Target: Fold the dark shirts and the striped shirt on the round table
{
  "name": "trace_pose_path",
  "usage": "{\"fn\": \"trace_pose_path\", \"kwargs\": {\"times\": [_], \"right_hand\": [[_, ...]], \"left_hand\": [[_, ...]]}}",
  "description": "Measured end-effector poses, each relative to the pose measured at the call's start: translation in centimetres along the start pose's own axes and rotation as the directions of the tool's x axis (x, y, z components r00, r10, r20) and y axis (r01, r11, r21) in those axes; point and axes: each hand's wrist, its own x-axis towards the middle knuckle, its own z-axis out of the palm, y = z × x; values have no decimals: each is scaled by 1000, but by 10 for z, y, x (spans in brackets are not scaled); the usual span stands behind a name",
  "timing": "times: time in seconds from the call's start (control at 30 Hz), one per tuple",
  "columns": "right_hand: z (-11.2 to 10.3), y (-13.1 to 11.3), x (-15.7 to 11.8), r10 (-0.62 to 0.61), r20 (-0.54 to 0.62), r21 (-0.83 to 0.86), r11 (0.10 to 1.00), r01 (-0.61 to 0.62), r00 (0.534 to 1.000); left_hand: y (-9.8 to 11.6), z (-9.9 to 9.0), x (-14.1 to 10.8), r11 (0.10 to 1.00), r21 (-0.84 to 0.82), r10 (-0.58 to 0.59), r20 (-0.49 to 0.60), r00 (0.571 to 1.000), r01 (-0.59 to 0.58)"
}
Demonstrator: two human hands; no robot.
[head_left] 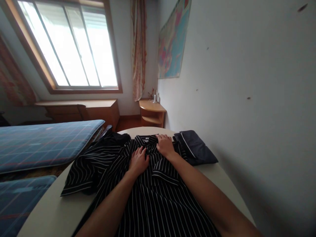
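A black shirt [158,197] with thin white stripes is spread over the round table, its collar [142,140] at the far side. One short sleeve [81,174] stretches out to the left; the other sleeve [165,171] lies folded inward over the body. My left hand [139,161] rests on the shirt just below the collar, fingers extended and lying on the cloth. At the right side of the collar is my right hand [165,144], its fingers laid over the fabric and slightly bent. Cloth under both palms is hidden.
The pale round table [229,184] carries a folded dark garment [197,148] at right and black cloth [116,138] at far left. Blue plaid mattresses [49,141] adjoin the left edge. A white wall [247,65] stands close on the right. A corner shelf [151,107] is behind.
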Motion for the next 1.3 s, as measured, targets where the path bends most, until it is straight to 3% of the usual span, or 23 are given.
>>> {"fn": "trace_pose_path", "kwargs": {"times": [0.23, 0.7, 0.97, 1.1, 1.2, 1.3], "right_hand": [[22, -6, 27, -41, 18, -39, 998, 41, 999], [20, -9, 18, -4, 74, -61, 998, 8, 997], [27, -11, 7, -206, 117, 70, 978, 199, 972], [13, -3, 1, -240, 112, 96, 969, 229, 964], [-11, 2, -9, -227, 101, 74, 973, 220, 969], [-37, 4, -28, -198, 178, 55, 980, 192, 964]], "left_hand": [[2, -2, -1, 1000, -15, 6, -5, 1000, -6], [1, 1, -1, 997, -61, 42, -102, 994, -49], [1, 1, 0, 997, -57, 46, -80, 996, -51], [1, 1, 0, 999, -30, 41, -40, 998, -42], [-1, 1, 1, 1000, -3, 24, 0, 1000, -24], [-3, -1, 3, 1000, 13, -14, 20, 1000, 14]]}}
